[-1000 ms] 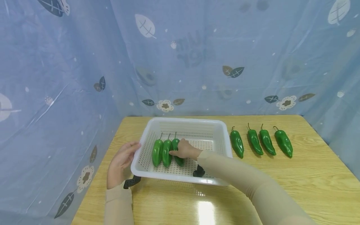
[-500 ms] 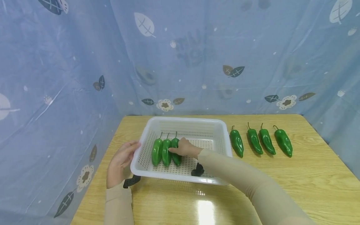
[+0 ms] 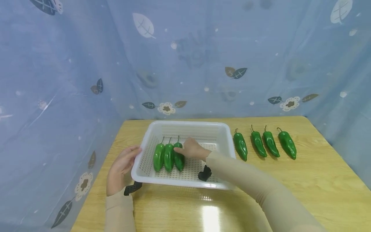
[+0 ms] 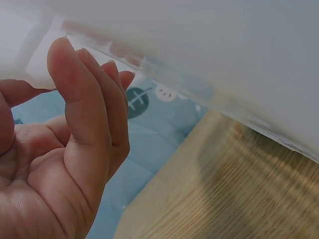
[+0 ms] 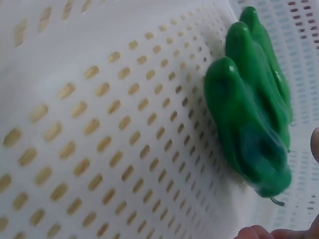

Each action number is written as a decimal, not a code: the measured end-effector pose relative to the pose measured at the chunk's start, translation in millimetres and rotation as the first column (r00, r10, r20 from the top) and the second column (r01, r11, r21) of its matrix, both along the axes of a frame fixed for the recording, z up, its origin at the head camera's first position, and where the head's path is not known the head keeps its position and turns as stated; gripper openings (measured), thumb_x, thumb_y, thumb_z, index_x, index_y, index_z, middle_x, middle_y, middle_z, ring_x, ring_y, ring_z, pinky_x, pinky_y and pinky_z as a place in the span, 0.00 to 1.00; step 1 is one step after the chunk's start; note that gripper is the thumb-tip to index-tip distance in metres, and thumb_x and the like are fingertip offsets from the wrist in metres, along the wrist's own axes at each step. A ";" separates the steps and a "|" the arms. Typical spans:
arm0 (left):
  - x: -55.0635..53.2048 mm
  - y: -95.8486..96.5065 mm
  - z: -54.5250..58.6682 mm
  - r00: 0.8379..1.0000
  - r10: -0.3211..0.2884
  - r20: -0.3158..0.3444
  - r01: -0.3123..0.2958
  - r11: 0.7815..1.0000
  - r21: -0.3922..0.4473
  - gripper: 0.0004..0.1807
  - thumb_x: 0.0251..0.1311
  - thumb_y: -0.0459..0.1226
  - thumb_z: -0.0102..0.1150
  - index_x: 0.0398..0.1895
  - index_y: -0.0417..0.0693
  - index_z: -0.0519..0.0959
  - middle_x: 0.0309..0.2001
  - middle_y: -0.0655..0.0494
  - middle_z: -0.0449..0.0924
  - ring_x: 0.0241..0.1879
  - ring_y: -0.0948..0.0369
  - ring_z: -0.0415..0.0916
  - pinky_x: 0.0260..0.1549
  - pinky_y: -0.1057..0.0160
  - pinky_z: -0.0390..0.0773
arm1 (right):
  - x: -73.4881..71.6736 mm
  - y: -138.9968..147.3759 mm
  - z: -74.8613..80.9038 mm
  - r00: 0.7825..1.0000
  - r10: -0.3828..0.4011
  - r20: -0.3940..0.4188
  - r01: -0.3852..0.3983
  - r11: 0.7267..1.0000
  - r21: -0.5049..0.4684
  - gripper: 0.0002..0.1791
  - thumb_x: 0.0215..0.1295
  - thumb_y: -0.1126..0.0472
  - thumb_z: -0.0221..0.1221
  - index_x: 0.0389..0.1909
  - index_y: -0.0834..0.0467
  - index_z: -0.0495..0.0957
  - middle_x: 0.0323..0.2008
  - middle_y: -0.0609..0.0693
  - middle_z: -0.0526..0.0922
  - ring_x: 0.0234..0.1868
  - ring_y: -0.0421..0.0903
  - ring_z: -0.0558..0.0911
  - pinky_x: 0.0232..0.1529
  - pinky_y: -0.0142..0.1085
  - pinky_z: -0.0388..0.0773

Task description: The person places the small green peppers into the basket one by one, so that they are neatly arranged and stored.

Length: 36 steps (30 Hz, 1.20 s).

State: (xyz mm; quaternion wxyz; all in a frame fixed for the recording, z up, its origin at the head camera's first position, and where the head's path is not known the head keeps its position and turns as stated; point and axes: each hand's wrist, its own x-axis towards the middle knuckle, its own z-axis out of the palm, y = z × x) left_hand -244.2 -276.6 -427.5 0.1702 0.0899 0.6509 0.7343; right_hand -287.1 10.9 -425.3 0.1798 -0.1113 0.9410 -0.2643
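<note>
A white perforated plastic basket (image 3: 185, 123) stands on the wooden table. Three glossy green peppers lie side by side in its left half, stems toward the back: a left pepper (image 3: 158, 158), a middle pepper (image 3: 168, 158) and a right pepper (image 3: 179, 161). My left hand (image 3: 120, 167) holds the basket's left rim, thumb over the edge and fingers against the outer wall. Inside the basket, my right hand (image 3: 193, 149) hovers beside the right pepper, its thumb overlapping that pepper in the head view. The right wrist view shows a gap between its fingertips (image 5: 254, 233) and the nearest pepper (image 5: 244, 129).
Several more green peppers (image 3: 270, 144) lie in a row on the table (image 3: 307, 180), right of the basket. A blue patterned curtain (image 3: 200, 64) hangs behind and to the left. A black wrist mount (image 3: 204, 173) sits under the right wrist, over the basket floor.
My right hand has let go of the right pepper and drawn slightly up and away. That pepper now lies closer to the middle one. The left hand stays on the rim.
</note>
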 end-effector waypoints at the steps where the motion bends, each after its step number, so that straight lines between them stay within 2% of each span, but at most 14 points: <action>1: -0.9 -0.4 -1.5 1.000 -0.005 -0.004 0.005 1.000 -0.001 0.23 0.73 0.31 0.39 0.62 0.18 0.55 0.42 0.56 0.83 0.42 0.61 0.82 0.41 0.62 0.82 | 0.5 2.2 1.5 1.000 -0.009 -0.014 0.009 1.000 -0.012 0.32 0.64 0.38 0.54 0.13 0.61 0.69 0.25 0.54 0.76 0.22 0.44 0.72 0.28 0.35 0.77; 2: -1.6 -0.8 -2.6 1.000 -0.012 -0.009 0.012 1.000 -0.004 0.23 0.73 0.32 0.39 0.62 0.19 0.55 0.42 0.56 0.83 0.42 0.61 0.82 0.41 0.62 0.82 | 1.1 4.3 3.2 1.000 -0.011 -0.030 0.011 1.000 -0.011 0.32 0.64 0.38 0.54 0.18 0.65 0.73 0.37 0.60 0.78 0.32 0.48 0.77 0.39 0.38 0.80; 3: -1.9 -1.3 -3.4 1.000 -0.021 -0.015 0.021 1.000 -0.006 0.24 0.73 0.32 0.39 0.62 0.19 0.55 0.43 0.56 0.83 0.42 0.61 0.82 0.41 0.62 0.82 | 1.8 6.4 5.2 0.999 -0.011 -0.046 0.010 1.000 -0.008 0.34 0.64 0.38 0.54 0.26 0.70 0.75 0.48 0.65 0.76 0.44 0.52 0.78 0.51 0.41 0.78; 4: -2.1 -1.9 -4.3 0.999 -0.027 -0.020 0.027 1.000 -0.007 0.24 0.73 0.33 0.39 0.62 0.20 0.56 0.43 0.56 0.83 0.42 0.61 0.82 0.42 0.61 0.82 | 2.8 8.4 7.0 0.998 -0.006 -0.061 0.006 1.000 0.006 0.37 0.64 0.38 0.53 0.37 0.75 0.75 0.58 0.68 0.69 0.56 0.57 0.74 0.62 0.44 0.71; 5: -2.1 -2.6 -5.1 0.999 -0.033 -0.024 0.033 0.999 -0.008 0.23 0.73 0.33 0.40 0.62 0.21 0.57 0.43 0.56 0.83 0.43 0.61 0.82 0.42 0.61 0.82 | 3.5 10.5 8.6 0.997 0.001 -0.076 0.001 1.000 0.018 0.41 0.65 0.37 0.52 0.48 0.78 0.70 0.66 0.70 0.60 0.65 0.61 0.66 0.68 0.47 0.62; 7: -1.4 -5.2 -6.4 0.999 -0.040 -0.035 0.040 0.999 -0.009 0.20 0.73 0.33 0.39 0.60 0.25 0.62 0.43 0.56 0.83 0.43 0.61 0.82 0.42 0.61 0.82 | 4.1 13.2 12.7 0.996 -0.003 -0.084 0.003 1.000 0.000 0.46 0.65 0.38 0.53 0.60 0.79 0.59 0.68 0.71 0.56 0.69 0.63 0.58 0.70 0.48 0.57; 9: 0.0 -8.5 -7.6 0.999 -0.026 -0.040 0.025 0.999 -0.019 0.16 0.73 0.33 0.40 0.57 0.33 0.68 0.43 0.56 0.83 0.43 0.61 0.82 0.41 0.61 0.82 | 4.1 15.2 18.8 0.995 -0.002 -0.105 -0.001 1.000 -0.023 0.47 0.66 0.39 0.52 0.64 0.77 0.54 0.65 0.70 0.61 0.66 0.62 0.64 0.68 0.48 0.62; 12: 0.7 -11.5 -9.8 0.999 -0.012 -0.036 0.011 1.000 -0.027 0.12 0.73 0.34 0.40 0.52 0.45 0.73 0.43 0.57 0.83 0.43 0.62 0.82 0.41 0.61 0.83 | 2.9 21.9 28.0 0.991 -0.033 -0.129 0.020 0.995 -0.095 0.44 0.66 0.41 0.53 0.65 0.74 0.54 0.60 0.68 0.65 0.60 0.60 0.69 0.63 0.47 0.69; 16: -0.8 -10.1 -11.3 1.000 -0.016 -0.026 0.015 1.000 -0.019 0.12 0.73 0.34 0.40 0.49 0.51 0.75 0.43 0.58 0.83 0.43 0.62 0.82 0.41 0.61 0.83 | -0.3 40.5 40.8 0.985 -0.083 -0.152 0.051 0.977 -0.208 0.42 0.67 0.43 0.53 0.67 0.70 0.53 0.60 0.66 0.67 0.61 0.58 0.70 0.61 0.47 0.71; 19: -2.7 -6.8 -10.9 1.000 -0.018 -0.015 0.018 1.000 0.005 0.13 0.73 0.33 0.40 0.49 0.50 0.75 0.42 0.57 0.84 0.43 0.61 0.82 0.40 0.61 0.83 | -3.1 59.3 50.0 0.977 -0.114 -0.182 0.061 0.960 -0.272 0.40 0.68 0.45 0.53 0.68 0.69 0.52 0.59 0.64 0.67 0.60 0.57 0.71 0.58 0.48 0.73; 24: -3.9 -3.5 -8.7 1.000 0.001 0.019 -0.002 1.000 0.024 0.11 0.73 0.33 0.41 0.47 0.47 0.75 0.41 0.56 0.84 0.42 0.61 0.83 0.40 0.61 0.83 | -7.1 90.6 62.3 0.959 -0.160 -0.233 0.081 0.945 -0.317 0.37 0.70 0.46 0.51 0.67 0.66 0.53 0.58 0.63 0.68 0.59 0.57 0.70 0.56 0.49 0.72; 28: -4.1 -4.2 -8.1 1.000 0.005 0.027 -0.005 1.000 0.005 0.11 0.73 0.34 0.41 0.49 0.45 0.74 0.42 0.56 0.84 0.42 0.61 0.83 0.40 0.61 0.83 | -9.4 115.8 68.0 0.953 -0.194 -0.233 0.101 0.927 -0.361 0.37 0.70 0.45 0.51 0.68 0.65 0.51 0.61 0.64 0.65 0.62 0.58 0.67 0.59 0.51 0.70; 31: -4.5 -5.2 -8.3 1.000 -0.004 0.024 0.004 1.000 0.005 0.11 0.73 0.34 0.40 0.51 0.43 0.72 0.42 0.56 0.83 0.42 0.61 0.82 0.40 0.61 0.83 | -10.7 135.4 71.2 0.945 -0.243 -0.219 0.143 0.908 -0.393 0.38 0.69 0.44 0.51 0.68 0.64 0.51 0.62 0.63 0.64 0.63 0.58 0.66 0.60 0.52 0.68; 36: -5.2 -6.6 -9.3 1.000 -0.015 0.022 0.014 0.999 0.034 0.12 0.73 0.33 0.40 0.51 0.42 0.72 0.42 0.55 0.83 0.42 0.60 0.83 0.40 0.61 0.83 | -9.5 164.6 75.0 0.925 -0.316 -0.212 0.207 0.885 -0.417 0.41 0.69 0.42 0.50 0.69 0.66 0.49 0.62 0.65 0.63 0.64 0.60 0.65 0.61 0.53 0.67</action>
